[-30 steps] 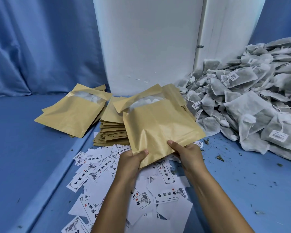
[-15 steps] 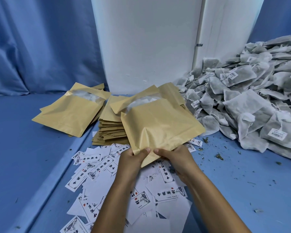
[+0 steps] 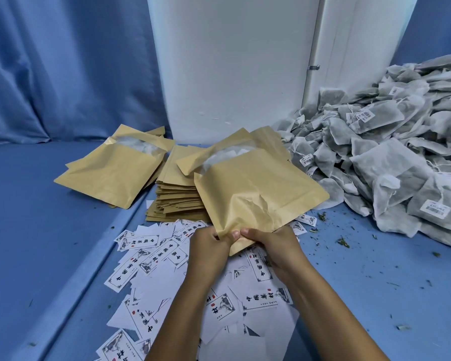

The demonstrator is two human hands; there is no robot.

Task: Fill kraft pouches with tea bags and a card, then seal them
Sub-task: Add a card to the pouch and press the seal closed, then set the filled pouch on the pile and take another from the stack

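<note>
Now both hands meet at the near corner of one kraft pouch (image 3: pixel 255 194), which is held up off the blue table (image 3: pixel 50 230) above the scattered cards (image 3: pixel 151 259). The left hand (image 3: pixel 208 246) and the right hand (image 3: pixel 274 243) sit side by side, thumbs on top and almost touching, each pinching that same corner of paper; the curled fingers go under the pouch and cannot be seen.

From the fingers the pouch fans away and upward, one diagonal running from the pinched corner toward the far white wall. Its frosted window and mouth lie at the far end, well away from both hands, and whether the mouth is sealed cannot be told. Neither hand is nearer the mouth, so a grip would probably have to travel the pouch's whole length to close it.

The paper is thin, matte and tan, crumpled into soft creases just beyond the thumbs, and it bulges a little as if something were inside.

Behind it a stack of flat pouches (image 3: pixel 177 199) stands mid-table, with a few loose pouches (image 3: pixel 110 175) to its left, one showing its window. Along the table's right edge rises a heap of tea bags (image 3: pixel 391 162): grey, fibrous, pillow-shaped, with strings and small white labels. The cards are stiff, white rectangles printed in black ink. Bits of dry leaf dot the table near the heap.
</note>
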